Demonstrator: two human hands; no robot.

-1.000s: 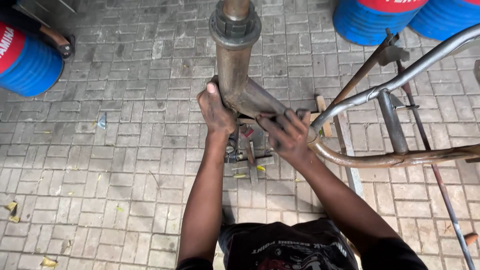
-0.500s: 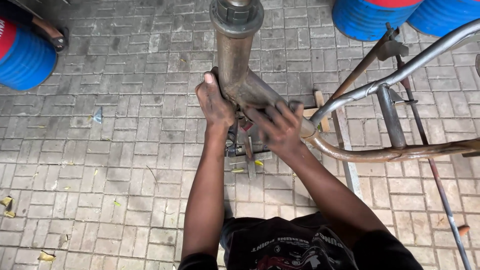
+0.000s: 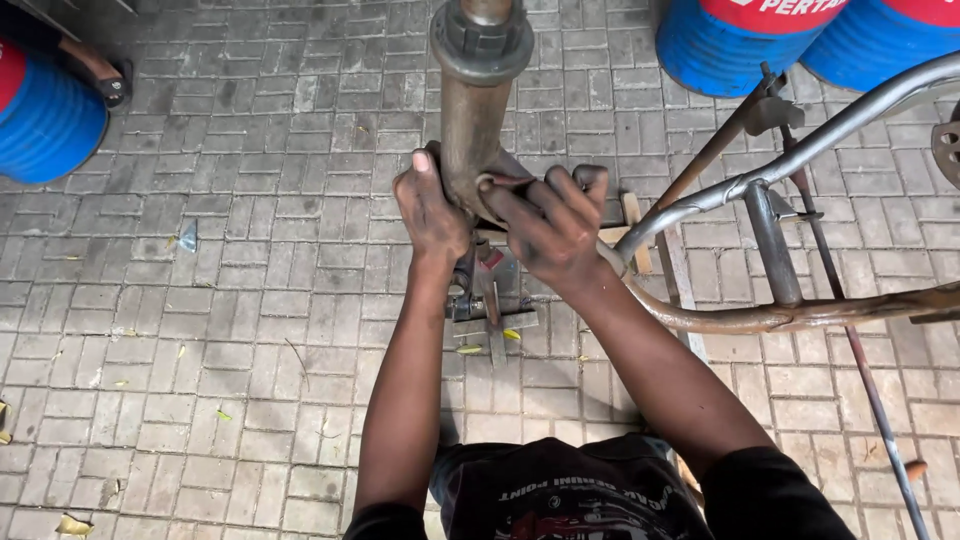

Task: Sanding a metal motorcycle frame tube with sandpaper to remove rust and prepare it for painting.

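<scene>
From the head view, a rusty steering tube (image 3: 472,130) of a bare motorcycle frame (image 3: 800,175) rises at upper centre. The left hand (image 3: 432,212) is wrapped around the tube's left side, gripping it; the right hand (image 3: 548,222) curls against its right side, fingers bent on the metal. Blue drums (image 3: 740,40) crowd the upper right edge, another blue drum (image 3: 45,120) the upper left; the brick paving (image 3: 200,380) at lower left lies open.

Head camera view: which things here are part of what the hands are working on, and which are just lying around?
In hand:
left hand
right hand
rusty steering tube
bare metal frame

Lying about:
blue drums
dry leaves
brick paving
</scene>
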